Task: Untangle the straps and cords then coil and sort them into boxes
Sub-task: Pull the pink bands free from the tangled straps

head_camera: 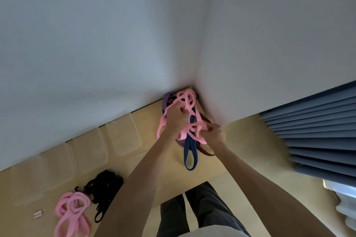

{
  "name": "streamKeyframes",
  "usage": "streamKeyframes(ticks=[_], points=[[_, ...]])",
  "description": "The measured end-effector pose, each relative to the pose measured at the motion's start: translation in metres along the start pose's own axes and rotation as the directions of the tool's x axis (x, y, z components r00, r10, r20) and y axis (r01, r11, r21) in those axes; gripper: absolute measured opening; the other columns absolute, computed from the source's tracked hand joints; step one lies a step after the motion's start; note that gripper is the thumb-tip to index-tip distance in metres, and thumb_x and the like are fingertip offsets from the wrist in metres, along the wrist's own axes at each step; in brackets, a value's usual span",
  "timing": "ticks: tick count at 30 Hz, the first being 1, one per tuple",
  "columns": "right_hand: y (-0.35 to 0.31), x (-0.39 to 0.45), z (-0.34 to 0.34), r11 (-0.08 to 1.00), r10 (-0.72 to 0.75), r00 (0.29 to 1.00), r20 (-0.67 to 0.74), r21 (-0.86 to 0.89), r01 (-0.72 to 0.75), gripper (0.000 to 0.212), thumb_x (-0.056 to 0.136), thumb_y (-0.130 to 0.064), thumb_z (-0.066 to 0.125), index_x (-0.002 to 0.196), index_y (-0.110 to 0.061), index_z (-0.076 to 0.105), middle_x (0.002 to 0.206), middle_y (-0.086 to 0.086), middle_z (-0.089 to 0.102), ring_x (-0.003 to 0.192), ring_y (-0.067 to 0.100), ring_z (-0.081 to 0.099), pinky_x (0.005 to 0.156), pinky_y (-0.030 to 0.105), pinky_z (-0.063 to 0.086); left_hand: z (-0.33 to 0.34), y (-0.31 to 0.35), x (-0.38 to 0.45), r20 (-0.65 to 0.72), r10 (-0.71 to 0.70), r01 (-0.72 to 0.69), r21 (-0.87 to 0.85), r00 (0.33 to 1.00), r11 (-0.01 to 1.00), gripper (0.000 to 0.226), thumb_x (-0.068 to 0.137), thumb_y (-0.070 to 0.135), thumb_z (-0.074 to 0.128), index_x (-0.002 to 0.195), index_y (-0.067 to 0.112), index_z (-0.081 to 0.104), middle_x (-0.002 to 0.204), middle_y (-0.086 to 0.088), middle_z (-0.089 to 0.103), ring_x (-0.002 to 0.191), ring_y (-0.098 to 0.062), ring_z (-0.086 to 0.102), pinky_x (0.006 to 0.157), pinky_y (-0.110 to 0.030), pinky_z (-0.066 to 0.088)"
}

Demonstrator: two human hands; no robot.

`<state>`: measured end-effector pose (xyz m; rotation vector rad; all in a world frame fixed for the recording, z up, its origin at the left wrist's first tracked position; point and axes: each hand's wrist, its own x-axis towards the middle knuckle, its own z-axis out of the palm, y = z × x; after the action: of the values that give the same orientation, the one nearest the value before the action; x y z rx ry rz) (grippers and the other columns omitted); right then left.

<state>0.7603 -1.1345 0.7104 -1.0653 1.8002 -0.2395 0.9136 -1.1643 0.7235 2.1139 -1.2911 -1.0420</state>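
Pink strap (185, 102), knotted with a blue strap (189, 148), a purple strap (167, 100) and a brown strap (207, 153), hangs in a raised tangle between my two hands above the far corner of the wooden table (154, 156), close to where the two white walls meet. My left hand (176, 119) has its fingers curled around an upper stretch of the pink webbing, while my right hand (216, 133) pinches a lower loop of the same strap; the blue loop dangles beneath them toward the tabletop. Four clear plastic boxes (125, 134) stand in a row along the left wall, though the wide-angle blur makes it hard to say for certain what, if anything, lies inside them. Nearer to me on the left, a second pink strap (72, 211) lies loosely heaped on the table, just beside a pile of black cords (105, 186). A small white object (38, 213) lies to the left of that pink heap. Blue curtains (316, 131) hang at the right.
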Motion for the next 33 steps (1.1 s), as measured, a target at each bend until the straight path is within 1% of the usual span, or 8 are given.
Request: streamKeyframes(ticks=[5, 8, 10, 14, 18, 21, 26, 33], points=[[-0.016, -0.003, -0.004, 0.979, 0.111, 0.975, -0.193, 0.188, -0.075, 0.020, 0.079, 0.001, 0.050, 0.082, 0.004, 0.070, 0.076, 0.025, 0.066, 0.060, 0.024, 0.051, 0.057, 0.026, 0.042, -0.036, -0.027, 0.003, -0.082, -0.237, 0.236, -0.027, 0.968, 0.971, 0.026, 0.084, 0.002, 0.047, 0.062, 0.015, 0.042, 0.058, 0.001, 0.045, 0.053, -0.018, 0.040, 0.046, -0.023, 0.027], [-0.028, -0.008, -0.006, 0.960, 0.121, 0.962, -0.247, 0.277, -0.050, 0.020, 0.085, -0.001, 0.044, 0.077, -0.004, 0.062, 0.069, 0.013, 0.058, 0.061, 0.025, 0.051, 0.051, 0.023, 0.036, -0.057, -0.048, -0.005, -0.085, -0.362, 0.363, 0.001, 0.929, 0.932, 0.023, 0.080, 0.005, 0.051, 0.061, 0.016, 0.047, 0.063, -0.002, 0.052, 0.060, -0.023, 0.047, 0.054, -0.028, 0.035], [-0.029, -0.013, -0.005, 0.959, 0.111, 0.962, -0.249, 0.282, -0.037, 0.020, 0.088, -0.002, 0.043, 0.079, -0.007, 0.061, 0.066, 0.005, 0.054, 0.060, 0.022, 0.050, 0.048, 0.022, 0.032, -0.065, -0.057, -0.012, -0.010, -0.482, 0.468, -0.223, 0.876, 0.855, 0.022, 0.083, 0.005, 0.052, 0.066, 0.019, 0.053, 0.068, -0.002, 0.056, 0.064, -0.023, 0.052, 0.058, -0.029, 0.045], [-0.024, -0.018, 0.001, 0.966, 0.108, 0.969, -0.224, 0.254, -0.049, 0.018, 0.089, -0.006, 0.046, 0.080, -0.009, 0.061, 0.069, 0.005, 0.054, 0.069, 0.027, 0.050, 0.052, 0.023, 0.032, -0.075, -0.057, -0.025, 0.235, -0.467, 0.425, -0.832, 0.853, 0.357, 0.029, 0.077, -0.017, 0.031, 0.080, 0.005, 0.049, 0.070, -0.009, 0.053, 0.058, -0.018, 0.051, 0.050, -0.022, 0.036], [-0.028, -0.026, 0.003, 0.964, 0.126, 0.970, -0.210, 0.256, -0.070, 0.020, 0.091, -0.006, 0.044, 0.086, -0.009, 0.064, 0.080, 0.011, 0.058, 0.075, 0.029, 0.051, 0.057, 0.025, 0.036, -0.105, -0.044, -0.038, 0.193, -0.413, 0.238, -0.970, 0.890, 0.058, 0.024, 0.080, -0.009, 0.034, 0.079, 0.009, 0.050, 0.061, -0.006, 0.053, 0.056, -0.019, 0.053, 0.051, -0.024, 0.039], [-0.038, -0.035, 0.005, 0.965, 0.147, 0.976, -0.158, 0.238, -0.107, 0.028, 0.090, -0.003, 0.040, 0.079, -0.006, 0.066, 0.074, 0.008, 0.062, 0.067, 0.026, 0.053, 0.045, 0.022, 0.037, -0.133, -0.052, -0.045, 0.099, -0.444, 0.179, -0.974, 0.891, 0.141, 0.005, 0.089, 0.009, 0.056, 0.086, 0.010, 0.060, 0.076, -0.008, 0.065, 0.072, -0.022, 0.066, 0.069, -0.031, 0.052], [-0.070, -0.063, 0.021, 0.974, 0.069, 0.995, -0.071, 0.222, -0.051, 0.017, 0.082, -0.007, 0.044, 0.077, -0.010, 0.061, 0.066, 0.006, 0.055, 0.063, 0.025, 0.049, 0.053, 0.029, 0.036, -0.174, -0.077, -0.061, -0.339, -0.506, 0.183, -0.660, 0.793, 0.729, 0.018, 0.087, 0.006, 0.064, 0.074, 0.018, 0.068, 0.078, -0.004, 0.063, 0.068, -0.016, 0.062, 0.067, -0.031, 0.052], [-0.157, -0.130, 0.057, 0.899, -0.165, 0.970, 0.177, 0.432, 0.074, 0.016, 0.077, -0.001, 0.063, 0.062, -0.007, 0.064, 0.059, 0.008, 0.056, 0.054, 0.019, 0.046, 0.052, 0.028, 0.039, -0.205, -0.056, -0.096, -0.390, -0.235, 0.008, -0.502, 0.891, 0.865, 0.015, 0.083, 0.006, 0.066, 0.085, 0.017, 0.076, 0.082, 0.003, 0.074, 0.081, -0.019, 0.071, 0.079, -0.038, 0.059]])
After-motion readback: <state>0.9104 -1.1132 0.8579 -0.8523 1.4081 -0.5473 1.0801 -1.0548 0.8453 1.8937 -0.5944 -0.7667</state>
